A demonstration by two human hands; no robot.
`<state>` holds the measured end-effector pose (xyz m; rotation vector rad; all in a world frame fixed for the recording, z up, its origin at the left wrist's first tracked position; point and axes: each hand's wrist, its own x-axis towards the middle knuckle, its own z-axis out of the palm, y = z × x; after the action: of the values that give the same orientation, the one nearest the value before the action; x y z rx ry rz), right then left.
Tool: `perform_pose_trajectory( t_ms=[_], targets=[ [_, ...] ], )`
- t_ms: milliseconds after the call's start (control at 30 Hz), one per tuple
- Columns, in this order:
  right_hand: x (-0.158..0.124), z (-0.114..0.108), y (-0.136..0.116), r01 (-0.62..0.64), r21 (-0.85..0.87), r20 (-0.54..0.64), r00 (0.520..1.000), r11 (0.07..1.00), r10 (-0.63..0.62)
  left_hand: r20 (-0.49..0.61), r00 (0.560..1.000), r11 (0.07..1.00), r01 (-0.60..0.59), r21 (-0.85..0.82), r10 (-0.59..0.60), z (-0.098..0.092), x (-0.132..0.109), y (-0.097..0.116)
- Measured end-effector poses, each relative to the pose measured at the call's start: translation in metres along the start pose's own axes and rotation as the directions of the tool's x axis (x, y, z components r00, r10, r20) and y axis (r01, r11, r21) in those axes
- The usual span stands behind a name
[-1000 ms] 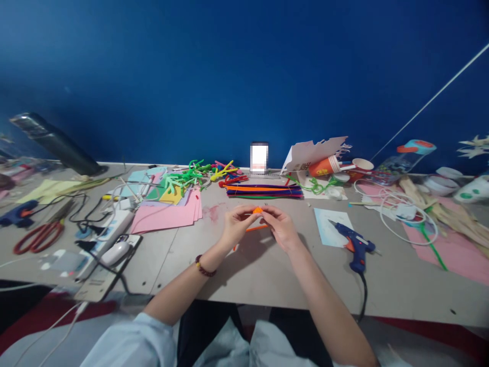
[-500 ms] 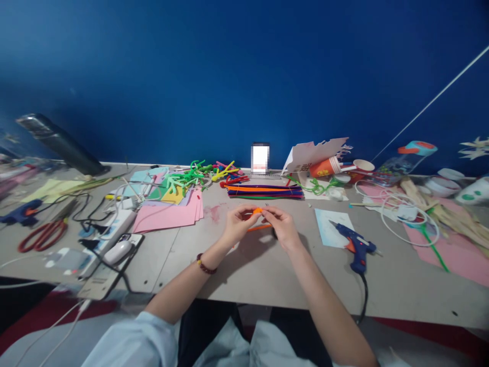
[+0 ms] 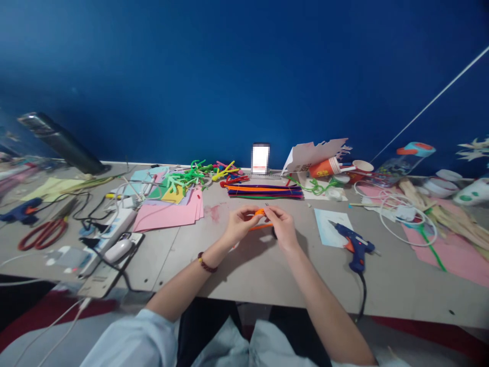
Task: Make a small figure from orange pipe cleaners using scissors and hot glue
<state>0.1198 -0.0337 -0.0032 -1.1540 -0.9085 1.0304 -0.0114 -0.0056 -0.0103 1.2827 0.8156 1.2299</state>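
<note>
Both hands meet over the middle of the table, fingertips together on a small orange pipe-cleaner piece [image 3: 260,212]. My left hand [image 3: 239,224] pinches it from the left. From the right, my right hand [image 3: 281,227] grips it between thumb and fingers. An orange strand [image 3: 261,227] stretches between the palms, just below the fingertips. Part of a dark round object shows beside my right hand, mostly hidden. Beyond the hands lies a bundle of pipe cleaners [image 3: 265,192], purple, orange and green.
To the right, a blue glue gun [image 3: 356,245] rests partly on light blue paper [image 3: 324,229]. Pink paper [image 3: 164,216], green pipe-cleaner shapes [image 3: 187,178], a power strip [image 3: 110,237] and red-handled scissors [image 3: 44,234] lie left. A phone [image 3: 261,158] stands at the wall.
The fingers have shifted slightly around the orange piece, and both hands sit a touch further right. The hold continues.
</note>
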Motion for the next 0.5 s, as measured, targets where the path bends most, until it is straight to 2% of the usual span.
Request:
perform_pose_trajectory(
  t_ms=[267,400,500],
  targets=[
    [-0.001,0.000,-0.005,-0.008,-0.025,0.036,0.999,1.000,0.009,0.004,1.000,1.000,-0.006,0.004,0.006,-0.003,0.002,0.002],
    [0.000,-0.002,-0.010,-0.027,-0.047,0.073,0.997,0.999,0.030,-0.016,0.999,0.998,0.051,-0.024,-0.052,-0.004,0.003,0.001],
    [-0.003,-0.006,-0.024,0.006,-0.131,0.060,0.998,0.991,0.002,-0.023,0.996,0.995,0.091,-0.048,-0.092,-0.004,0.003,0.002]
  ],
)
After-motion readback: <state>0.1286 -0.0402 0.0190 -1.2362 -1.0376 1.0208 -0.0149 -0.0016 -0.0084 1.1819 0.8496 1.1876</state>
